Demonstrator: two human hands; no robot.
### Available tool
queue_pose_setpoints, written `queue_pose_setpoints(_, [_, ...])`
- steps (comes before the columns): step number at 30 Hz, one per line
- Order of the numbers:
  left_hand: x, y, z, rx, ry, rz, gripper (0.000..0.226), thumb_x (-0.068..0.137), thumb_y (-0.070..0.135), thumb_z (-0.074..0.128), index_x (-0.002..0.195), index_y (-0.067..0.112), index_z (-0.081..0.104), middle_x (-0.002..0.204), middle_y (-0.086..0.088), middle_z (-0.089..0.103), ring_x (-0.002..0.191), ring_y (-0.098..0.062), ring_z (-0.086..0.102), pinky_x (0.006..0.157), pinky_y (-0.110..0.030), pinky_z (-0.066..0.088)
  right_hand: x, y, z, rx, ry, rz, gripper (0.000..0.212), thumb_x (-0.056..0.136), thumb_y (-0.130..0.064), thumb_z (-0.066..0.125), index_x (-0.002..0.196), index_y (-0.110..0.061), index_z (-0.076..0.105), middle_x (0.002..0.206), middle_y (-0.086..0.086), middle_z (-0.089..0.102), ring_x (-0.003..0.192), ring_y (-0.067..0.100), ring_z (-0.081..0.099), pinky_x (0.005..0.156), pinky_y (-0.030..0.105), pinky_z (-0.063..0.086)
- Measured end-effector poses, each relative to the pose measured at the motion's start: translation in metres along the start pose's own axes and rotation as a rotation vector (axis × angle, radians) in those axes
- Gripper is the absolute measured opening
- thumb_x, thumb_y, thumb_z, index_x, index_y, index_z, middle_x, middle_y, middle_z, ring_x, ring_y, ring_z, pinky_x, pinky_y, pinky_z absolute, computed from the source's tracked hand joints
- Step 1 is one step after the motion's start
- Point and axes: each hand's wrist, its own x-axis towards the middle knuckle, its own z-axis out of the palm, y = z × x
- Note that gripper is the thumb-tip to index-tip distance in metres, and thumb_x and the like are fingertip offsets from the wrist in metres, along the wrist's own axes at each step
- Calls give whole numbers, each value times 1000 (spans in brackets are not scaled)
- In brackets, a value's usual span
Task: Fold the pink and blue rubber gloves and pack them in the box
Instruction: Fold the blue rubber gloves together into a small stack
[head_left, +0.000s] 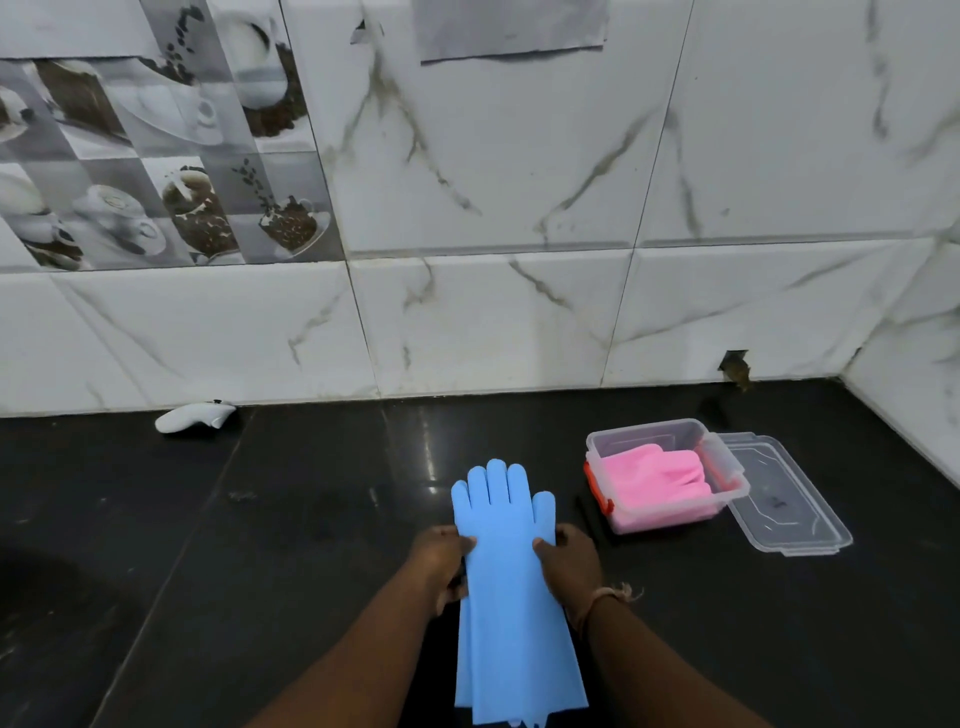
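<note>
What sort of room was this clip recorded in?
Most likely a home kitchen: a glossy black stone countertop meets a white marble-look tiled wall, with decorative tiles picturing coffee cups and beans at upper left.

Both bare forearms reach forward from the bottom of the view and converge toward the middle. The left hand (440, 564) sits palm inward with its thumb lying on top of the blue gloves (511, 587) and its fingers curled under their left edge, closed in a pinch. The right hand (569, 564) mirrors it on the other side, thumb pressed on top near the right edge and fingers wrapped around and below. The two hands are level with each other, just apart, at the palm part of the gloves. A thin thread band (610, 597) circles the right wrist.
</note>
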Motion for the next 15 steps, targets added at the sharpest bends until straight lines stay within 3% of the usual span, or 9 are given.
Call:
queue_pose_setpoints(4, [5, -1, 4, -10, 93, 116, 25, 94, -1, 65, 117, 7, 68, 107, -17, 77, 97, -36, 75, 89, -53, 62, 2, -4, 1, 8, 6, -39, 11, 90, -4, 61, 97, -11, 65, 92, 4, 67, 80, 15, 62, 74, 29, 48])
queue_pose_setpoints(9, [2, 2, 7, -25, 160, 275, 32, 92, -6, 62, 118, 10, 70, 113, -11, 75, 103, -31, 73, 98, -50, 59, 1, -3, 6, 144, 14, -5, 14, 91, -6, 61, 102, -14, 63, 96, 3, 66, 88, 19, 63, 83, 33, 52])
queue_pose_setpoints(12, [4, -2, 7, -14, 152, 251, 31, 95, -4, 62, 121, 11, 69, 117, -11, 73, 106, -31, 72, 100, -49, 58, 3, 4, 9, 139, 63, 24, 15, 91, -7, 62, 106, -10, 61, 96, 2, 64, 84, 15, 61, 77, 30, 47])
queue_pose_setpoints(15, [6, -1, 9, -11, 139, 257, 32, 97, -2, 62, 125, 11, 68, 119, -10, 72, 110, -31, 71, 103, -49, 56, 5, 3, 10, 95, 103, 1, 10, 92, -7, 60, 102, -9, 58, 91, 2, 62, 75, 8, 57, 61, 26, 42])
